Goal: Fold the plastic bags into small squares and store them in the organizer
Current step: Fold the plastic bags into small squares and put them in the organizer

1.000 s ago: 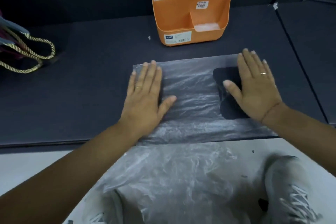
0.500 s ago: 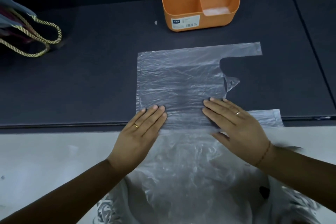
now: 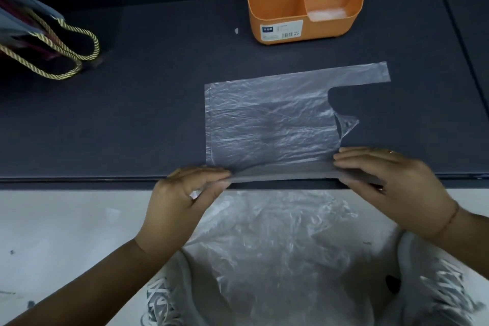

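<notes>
Dark tabletop (image 3: 132, 127), with one clear plastic bag (image 3: 270, 124) lying flat near its front edge. Both hands pinch the bag's near edge: left hand (image 3: 180, 198) at the left corner, right hand (image 3: 391, 182) by the handle, thumb tucked out of sight. One orange organizer (image 3: 280, 0) sits behind, top cut off, so its contents can't be counted. Crumpled plastic (image 3: 277, 246) lies below, number unclear.

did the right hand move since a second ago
Yes. The right hand came back toward the person, away from the orange organizer, and now grips the plastic bag by the front edge of the table.
</notes>
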`<state>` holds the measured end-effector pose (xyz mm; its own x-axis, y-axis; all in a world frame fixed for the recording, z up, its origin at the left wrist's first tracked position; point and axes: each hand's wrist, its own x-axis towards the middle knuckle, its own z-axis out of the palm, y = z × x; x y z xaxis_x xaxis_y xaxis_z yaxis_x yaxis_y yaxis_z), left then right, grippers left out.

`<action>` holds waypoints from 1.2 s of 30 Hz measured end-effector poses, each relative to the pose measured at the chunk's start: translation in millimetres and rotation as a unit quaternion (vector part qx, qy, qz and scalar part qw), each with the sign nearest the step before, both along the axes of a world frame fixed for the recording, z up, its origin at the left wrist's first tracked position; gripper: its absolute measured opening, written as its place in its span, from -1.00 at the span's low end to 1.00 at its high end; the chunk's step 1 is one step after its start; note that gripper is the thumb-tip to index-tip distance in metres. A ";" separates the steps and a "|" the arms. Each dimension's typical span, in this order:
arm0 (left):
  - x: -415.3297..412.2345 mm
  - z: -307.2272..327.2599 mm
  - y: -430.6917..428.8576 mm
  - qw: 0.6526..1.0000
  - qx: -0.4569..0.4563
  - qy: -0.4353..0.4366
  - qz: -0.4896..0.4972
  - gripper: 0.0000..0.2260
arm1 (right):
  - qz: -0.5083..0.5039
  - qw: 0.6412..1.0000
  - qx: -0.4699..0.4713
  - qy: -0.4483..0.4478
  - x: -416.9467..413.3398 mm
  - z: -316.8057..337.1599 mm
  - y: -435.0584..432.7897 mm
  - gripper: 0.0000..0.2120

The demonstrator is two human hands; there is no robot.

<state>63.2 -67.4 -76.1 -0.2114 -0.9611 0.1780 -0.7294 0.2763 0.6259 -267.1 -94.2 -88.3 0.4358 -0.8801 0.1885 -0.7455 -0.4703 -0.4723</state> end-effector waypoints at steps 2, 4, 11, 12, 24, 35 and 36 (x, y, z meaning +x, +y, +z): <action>-2.6 12.9 -2.6 0.998 0.035 0.049 0.030 -0.85 | -0.004 0.999 0.031 0.029 -5.3 3.3 1.2 -0.54; -5.8 21.5 -5.0 0.991 0.064 0.097 0.062 -0.92 | -0.018 0.998 0.020 0.054 -5.8 1.3 3.1 -0.51; -8.9 32.7 -21.7 0.950 0.140 0.228 0.158 -0.84 | -0.061 0.995 0.078 -0.010 -17.0 30.1 -15.6 -0.75; -8.3 33.2 -24.9 0.944 0.147 0.241 0.168 -0.86 | -0.066 0.988 0.137 -0.033 -22.8 37.5 -20.8 -0.76; -8.1 23.2 -98.6 0.942 0.134 0.234 0.200 -0.95 | -0.203 0.919 0.260 -0.217 -38.2 38.5 -86.5 -0.79; -1.4 -23.8 -156.0 0.975 0.076 -0.003 0.208 -0.75 | -0.330 0.926 0.172 -0.065 -33.8 10.2 -125.3 -0.72; -2.2 -24.1 -156.0 0.975 0.068 -0.015 0.210 -0.79 | -0.337 0.925 0.166 -0.049 -32.2 9.4 -126.3 -0.72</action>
